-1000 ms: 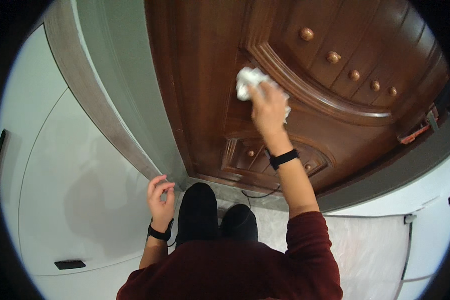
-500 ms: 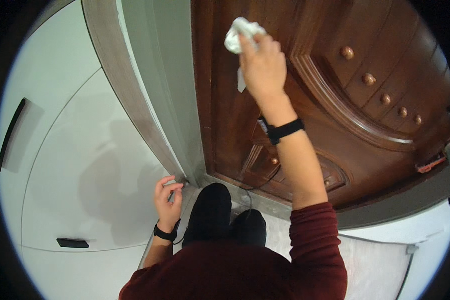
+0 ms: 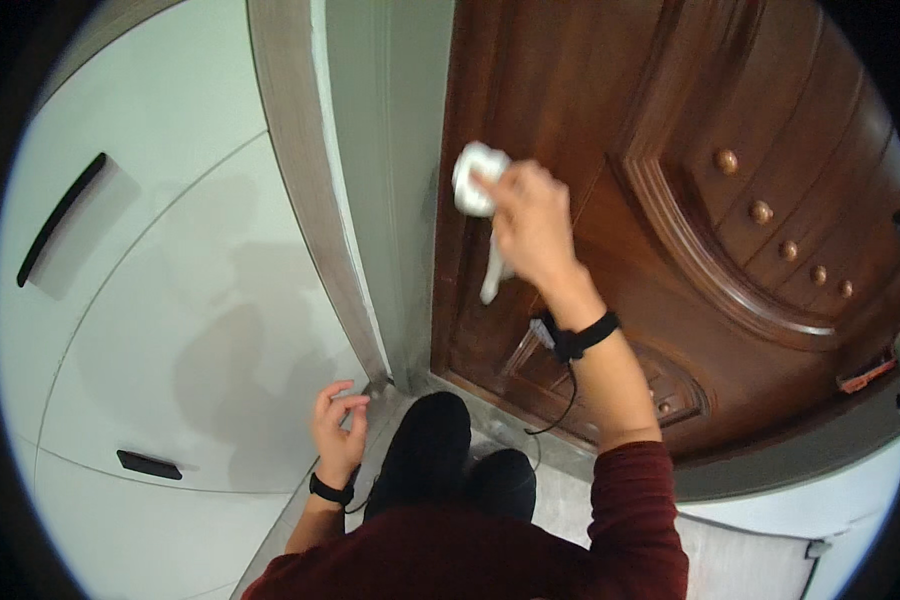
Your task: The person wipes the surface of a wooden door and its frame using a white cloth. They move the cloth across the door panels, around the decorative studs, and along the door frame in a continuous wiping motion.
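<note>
My right hand (image 3: 535, 222) is closed round a crumpled white cloth (image 3: 477, 178) at the left side of a dark brown wooden door (image 3: 610, 290). One end of the cloth hangs below the fingers. Motion blurs the hand and cloth a little, and I cannot tell how firmly the cloth meets the wood. Low on the left, my left hand (image 3: 340, 425) is held in the air with its fingers loosely curled and apart. It holds nothing and is nearest to the white cabinet front and the foot of the door frame.
White cabinet fronts (image 3: 220, 330) with black handles (image 3: 62, 220) stand on the left, beside a grey door frame (image 3: 385, 150). The door carries raised curved moulding (image 3: 715, 260) and round copper-coloured studs (image 3: 760, 211). A black cable (image 3: 568, 405) hangs from my right wristband.
My right hand has moved downward along the door's left side with the cloth. The view has shifted, so door and cabinets sit further right. My left hand keeps about the same pose.
</note>
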A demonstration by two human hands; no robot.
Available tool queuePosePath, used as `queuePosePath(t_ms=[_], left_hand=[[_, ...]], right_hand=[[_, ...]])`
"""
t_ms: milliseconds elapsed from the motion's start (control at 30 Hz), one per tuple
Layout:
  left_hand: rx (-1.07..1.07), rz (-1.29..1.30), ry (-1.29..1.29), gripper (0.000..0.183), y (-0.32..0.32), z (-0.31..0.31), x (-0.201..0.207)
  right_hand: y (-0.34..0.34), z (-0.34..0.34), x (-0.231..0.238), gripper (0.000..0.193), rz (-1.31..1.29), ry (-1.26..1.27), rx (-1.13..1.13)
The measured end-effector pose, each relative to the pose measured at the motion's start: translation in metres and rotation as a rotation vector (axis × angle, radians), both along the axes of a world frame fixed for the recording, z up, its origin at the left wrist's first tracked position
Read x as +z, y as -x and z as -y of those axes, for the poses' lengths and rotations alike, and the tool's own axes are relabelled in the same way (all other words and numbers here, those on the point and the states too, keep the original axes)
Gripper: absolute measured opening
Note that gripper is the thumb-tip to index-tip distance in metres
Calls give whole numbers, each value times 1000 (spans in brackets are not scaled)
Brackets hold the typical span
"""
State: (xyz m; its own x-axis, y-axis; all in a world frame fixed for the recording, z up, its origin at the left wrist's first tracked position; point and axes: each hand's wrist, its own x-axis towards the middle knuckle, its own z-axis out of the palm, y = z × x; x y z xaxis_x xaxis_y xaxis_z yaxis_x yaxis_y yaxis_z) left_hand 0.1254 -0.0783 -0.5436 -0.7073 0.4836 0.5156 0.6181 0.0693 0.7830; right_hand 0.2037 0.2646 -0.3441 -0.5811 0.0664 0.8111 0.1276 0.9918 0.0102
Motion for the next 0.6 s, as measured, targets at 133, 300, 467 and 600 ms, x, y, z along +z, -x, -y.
queuePosePath(t_ms=[133, 300, 467, 600], left_hand=[[-1, -15, -75, 8, -3, -5, 3], [12, 85, -103, 10, -3, -12, 1], [7, 55, -57, 13, 2, -19, -4], [-19, 3, -97, 16, 1, -22, 3]], right_hand=[[40, 4, 150, 52, -434, -265, -10], [93, 5, 211, 60, -383, -266, -299], [97, -7, 154, 71, -245, -102, -237], [85, 4, 76, 76, -95, -18, -257]])
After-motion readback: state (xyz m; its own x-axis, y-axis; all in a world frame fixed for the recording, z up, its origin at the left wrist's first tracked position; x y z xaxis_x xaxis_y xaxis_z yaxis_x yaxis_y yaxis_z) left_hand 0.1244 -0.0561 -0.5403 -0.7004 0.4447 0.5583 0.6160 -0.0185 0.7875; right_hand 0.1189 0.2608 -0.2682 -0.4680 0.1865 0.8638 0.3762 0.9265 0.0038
